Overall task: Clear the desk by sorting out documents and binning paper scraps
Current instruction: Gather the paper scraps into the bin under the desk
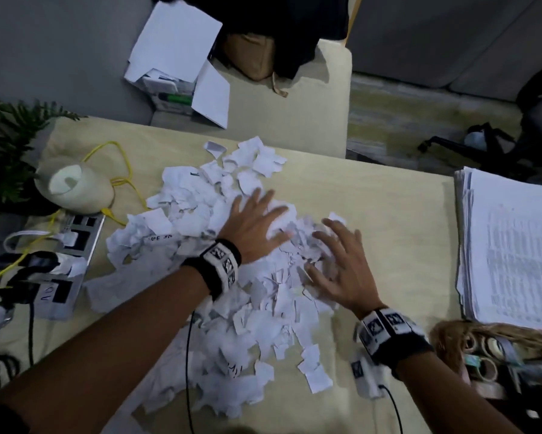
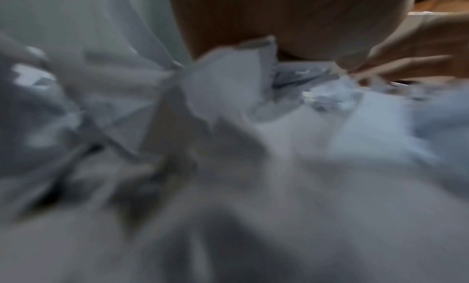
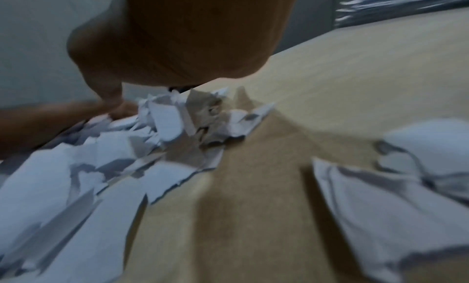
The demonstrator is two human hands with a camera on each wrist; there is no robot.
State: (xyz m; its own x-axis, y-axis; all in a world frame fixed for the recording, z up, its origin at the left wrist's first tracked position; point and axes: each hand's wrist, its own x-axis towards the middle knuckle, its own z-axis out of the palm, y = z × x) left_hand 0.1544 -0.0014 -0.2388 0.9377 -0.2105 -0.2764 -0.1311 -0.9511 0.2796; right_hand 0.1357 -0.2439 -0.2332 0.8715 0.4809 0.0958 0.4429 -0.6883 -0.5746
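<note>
A wide heap of torn white paper scraps [image 1: 207, 277] covers the middle of the beige desk [image 1: 388, 214]. My left hand [image 1: 257, 223] lies flat on the far part of the heap with fingers spread. My right hand [image 1: 335, 264] rests beside it on the heap's right edge, fingers also spread, gripping nothing. A tall stack of printed documents [image 1: 514, 245] sits at the desk's right edge. In the left wrist view the scraps [image 2: 228, 90] are blurred under my palm; in the right wrist view scraps [image 3: 164, 118] lie under my fingers, with the document stack [image 3: 406, 6] far off.
A white lamp [image 1: 75, 186], yellow cable [image 1: 122, 170] and power strip [image 1: 66, 261] crowd the left. A woven basket with tape rolls [image 1: 482, 355] sits near right. An open box of papers [image 1: 175, 67] rests on a cream seat [image 1: 294, 114] beyond the desk. A plant [image 1: 3, 145] stands far left.
</note>
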